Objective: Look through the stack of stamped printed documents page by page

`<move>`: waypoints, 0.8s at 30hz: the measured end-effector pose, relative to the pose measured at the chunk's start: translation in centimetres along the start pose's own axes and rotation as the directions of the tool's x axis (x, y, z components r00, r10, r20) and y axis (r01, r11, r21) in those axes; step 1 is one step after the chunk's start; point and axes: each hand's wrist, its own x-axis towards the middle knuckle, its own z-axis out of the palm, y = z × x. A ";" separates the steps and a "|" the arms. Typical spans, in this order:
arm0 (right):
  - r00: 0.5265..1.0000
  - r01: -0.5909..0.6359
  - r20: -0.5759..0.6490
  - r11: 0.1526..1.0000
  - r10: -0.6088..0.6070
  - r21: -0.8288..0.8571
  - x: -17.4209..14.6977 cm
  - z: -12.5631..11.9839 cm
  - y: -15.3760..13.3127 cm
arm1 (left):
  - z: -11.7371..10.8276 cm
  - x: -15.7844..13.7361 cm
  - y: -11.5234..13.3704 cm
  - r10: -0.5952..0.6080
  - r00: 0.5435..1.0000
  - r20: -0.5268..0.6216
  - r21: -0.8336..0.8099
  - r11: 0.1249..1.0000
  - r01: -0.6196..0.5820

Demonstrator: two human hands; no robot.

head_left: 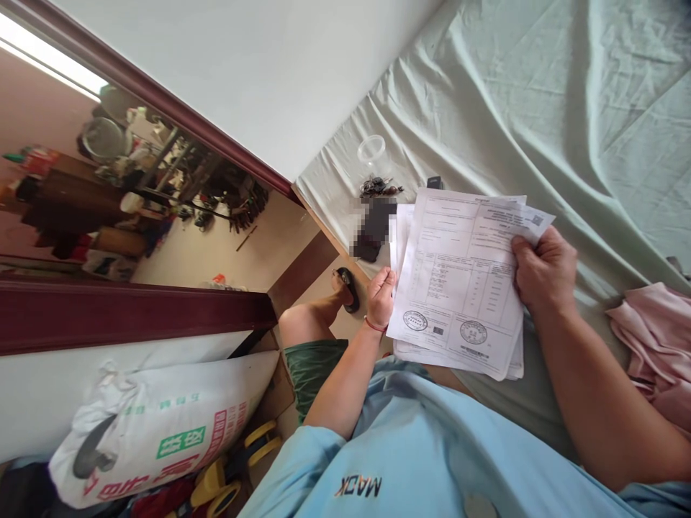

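Note:
A stack of printed papers (458, 273) is held over my lap, its top sheet showing a table, two oval stamps, a barcode and a code square at the upper right corner. My right hand (545, 273) pinches the right edge, thumb on top. At the left edge my left hand (381, 298), with a red string on the wrist, is closed on the papers. Several more sheets stick out beneath the top one. Beyond my left hand lies a dark object (372, 230), partly blurred out, on the pale sheet.
A bunch of keys (381, 187), a clear round container (371, 150) and a small black item (435, 183) lie on the wrinkled bed sheet (502, 122). Pink cloth (656, 345) is at the right. A white printed sack (162, 424) stands lower left, near a doorway.

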 end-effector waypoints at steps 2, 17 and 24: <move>1.000 -0.007 0.026 0.999 0.006 0.036 -0.1 0.1 -0.1 | 0.0 0.0 0.2 0.020 0.999 0.026 -0.019 1.000 -0.019; 0.998 -0.012 0.062 1.000 0.011 0.016 -0.4 0.0 -0.4 | 0.3 -0.2 0.6 0.018 0.999 0.038 -0.074 0.997 -0.015; 0.997 -0.022 0.077 0.999 0.019 0.035 -0.3 0.1 -0.6 | 0.0 -0.2 -0.2 0.045 0.997 0.069 -0.019 0.999 -0.044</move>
